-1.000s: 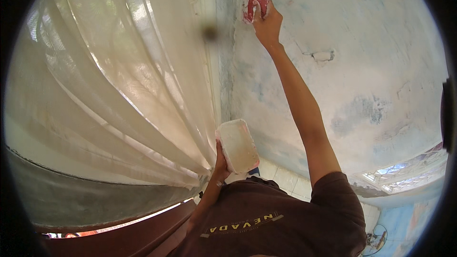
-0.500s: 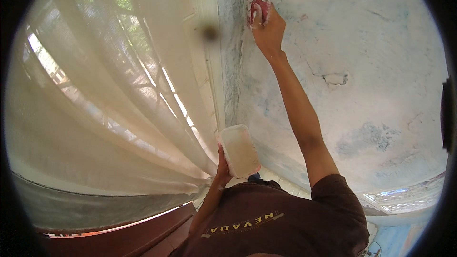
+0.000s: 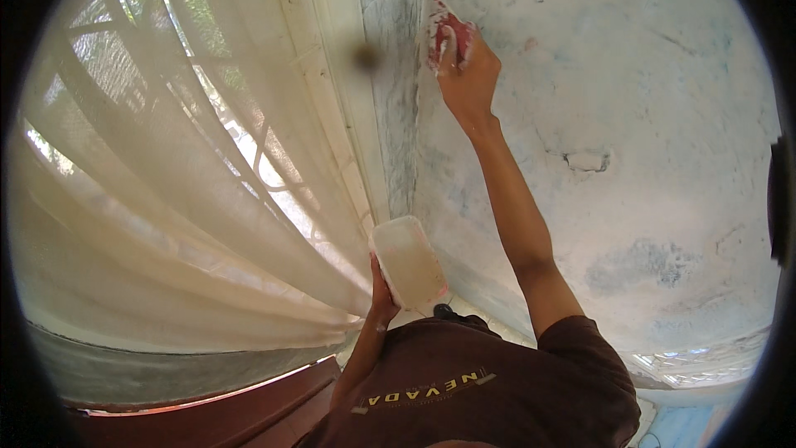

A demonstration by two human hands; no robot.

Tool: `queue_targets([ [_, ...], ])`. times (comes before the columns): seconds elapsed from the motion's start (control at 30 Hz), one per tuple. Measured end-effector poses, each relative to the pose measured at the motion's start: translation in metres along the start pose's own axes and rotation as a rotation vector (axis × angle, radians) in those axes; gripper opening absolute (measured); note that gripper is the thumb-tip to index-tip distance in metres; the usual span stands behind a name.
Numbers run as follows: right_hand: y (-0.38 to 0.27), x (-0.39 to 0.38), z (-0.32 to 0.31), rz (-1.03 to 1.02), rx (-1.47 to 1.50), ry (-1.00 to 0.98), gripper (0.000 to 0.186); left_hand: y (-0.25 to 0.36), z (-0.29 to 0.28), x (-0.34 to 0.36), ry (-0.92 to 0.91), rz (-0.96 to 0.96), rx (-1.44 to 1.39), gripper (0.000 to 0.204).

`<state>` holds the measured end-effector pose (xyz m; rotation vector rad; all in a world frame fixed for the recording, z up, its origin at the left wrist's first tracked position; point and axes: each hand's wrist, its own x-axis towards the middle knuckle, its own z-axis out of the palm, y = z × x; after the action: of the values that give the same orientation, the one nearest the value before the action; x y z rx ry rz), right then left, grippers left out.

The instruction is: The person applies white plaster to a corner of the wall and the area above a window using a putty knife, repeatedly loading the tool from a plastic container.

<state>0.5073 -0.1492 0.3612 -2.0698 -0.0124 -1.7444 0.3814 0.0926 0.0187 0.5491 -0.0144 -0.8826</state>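
We note the right hand (image 3: 468, 75), upper centre of frame, has slid slightly down and right along the wall (image 3: 647, 83) since a second ago, fingers pressed around a red scraper (image 3: 444, 33) held flat to the plaster by the corner. The left hand (image 3: 381, 303), lower centre, keeps its grasp under a pale tub (image 3: 408, 260), unmoved. Curtain (image 3: 166, 199) fills the left. We judge a smoothing pass is underway.

The wall (image 3: 647, 116) is whitish with blue-grey blotches. A red, white-smeared scraper (image 3: 448, 33) lies against it. The tub (image 3: 408, 261) is translucent white, the curtain (image 3: 166, 199) sheer cream, the shirt (image 3: 497, 390) dark brown.
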Motion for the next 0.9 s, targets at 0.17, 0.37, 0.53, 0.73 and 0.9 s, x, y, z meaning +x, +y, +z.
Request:
queue_targets([
  [0.17, 0.007, 0.0, 0.005, -0.001, -0.009, 0.016, 0.009, 0.003, 0.008, 0.005, 0.052, 0.016, -0.081, 0.087],
  [0.37, -0.002, -0.004, -0.003, 0.063, 0.061, 0.009, 0.007, 0.0, -0.004, 0.01, 0.062, 0.014, -0.12, 0.086],
  [0.53, 0.009, -0.002, 0.005, -0.017, 0.087, 0.024, 0.006, 0.002, 0.004, 0.009, 0.05, 0.041, -0.103, 0.083],
  [0.73, 0.0, -0.001, -0.005, 0.045, 0.006, -0.024, 0.006, 0.01, 0.018, -0.002, 0.083, 0.062, -0.037, 0.082],
  [0.9, 0.008, 0.001, 0.001, -0.039, 0.086, 0.08, 0.006, 0.009, 0.015, 0.0, 0.095, 0.076, -0.031, 0.082],
])
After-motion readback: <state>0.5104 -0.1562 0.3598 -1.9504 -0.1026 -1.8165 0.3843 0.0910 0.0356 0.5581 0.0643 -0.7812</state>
